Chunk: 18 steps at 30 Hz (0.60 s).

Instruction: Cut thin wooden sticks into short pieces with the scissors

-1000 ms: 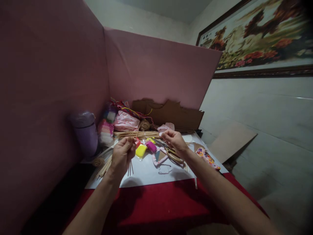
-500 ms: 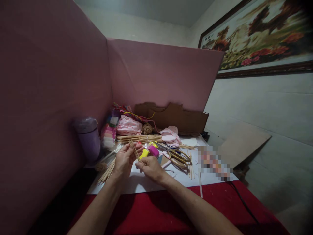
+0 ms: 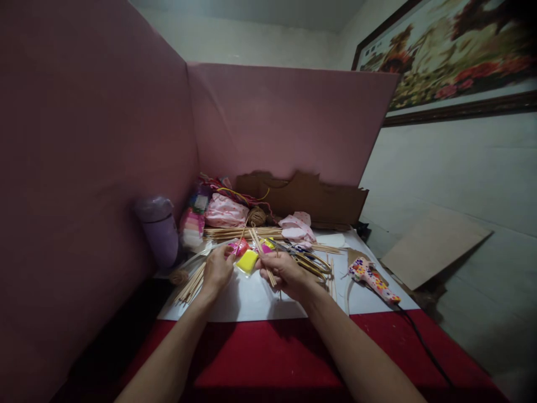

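Note:
In my right hand point(image 3: 285, 271) are a few thin wooden sticks point(image 3: 257, 240), gripped together and tilted up to the left. My left hand point(image 3: 220, 268) is closed, its fingertips pinched beside a red-pink packet. A thin strand of twine runs from the twine ball point(image 3: 257, 216) down towards those fingertips; its end is hidden. Between the hands lies a yellow packet point(image 3: 247, 261). Gold-handled scissors point(image 3: 312, 263) lie partly behind my right hand. Under my left wrist is a bundle of wooden sticks point(image 3: 191, 288).
A long pile of sticks point(image 3: 226, 234) lies behind the packets, near pink dotted cloth point(image 3: 226, 210). At left stands a purple tumbler point(image 3: 159, 235). A flower-patterned glue gun point(image 3: 373, 280) with a black cord lies at right. Torn cardboard point(image 3: 302, 196) leans against the pink partition point(image 3: 289, 117).
My hands have moved apart. The sticks, earlier held between both hands, are now in my right hand alone, while my left hand has turned over towards the packets. The view has shifted slightly.

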Tool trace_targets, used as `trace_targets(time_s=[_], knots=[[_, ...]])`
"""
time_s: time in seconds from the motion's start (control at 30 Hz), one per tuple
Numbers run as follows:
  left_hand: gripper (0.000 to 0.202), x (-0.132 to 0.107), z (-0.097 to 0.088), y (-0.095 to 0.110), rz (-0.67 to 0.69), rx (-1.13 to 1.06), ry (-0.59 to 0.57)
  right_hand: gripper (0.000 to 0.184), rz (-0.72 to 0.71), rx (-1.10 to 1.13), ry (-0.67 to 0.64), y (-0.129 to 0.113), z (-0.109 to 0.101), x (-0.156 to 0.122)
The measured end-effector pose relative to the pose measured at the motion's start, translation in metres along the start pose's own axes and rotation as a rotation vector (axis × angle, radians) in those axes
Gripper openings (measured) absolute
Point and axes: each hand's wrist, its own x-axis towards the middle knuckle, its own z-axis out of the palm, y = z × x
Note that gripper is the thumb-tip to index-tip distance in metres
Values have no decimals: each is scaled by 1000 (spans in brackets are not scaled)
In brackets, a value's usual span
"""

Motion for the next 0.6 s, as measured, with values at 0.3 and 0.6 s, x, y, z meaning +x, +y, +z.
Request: trace_targets(time_s=[0.3, 0.6], knots=[[29, 5, -41, 0, -195, 424, -27, 33, 198, -8, -157, 23, 3, 6], [28, 10, -46, -17, -169, 687, -268, 33, 227, -92, -188, 35, 0, 13]])
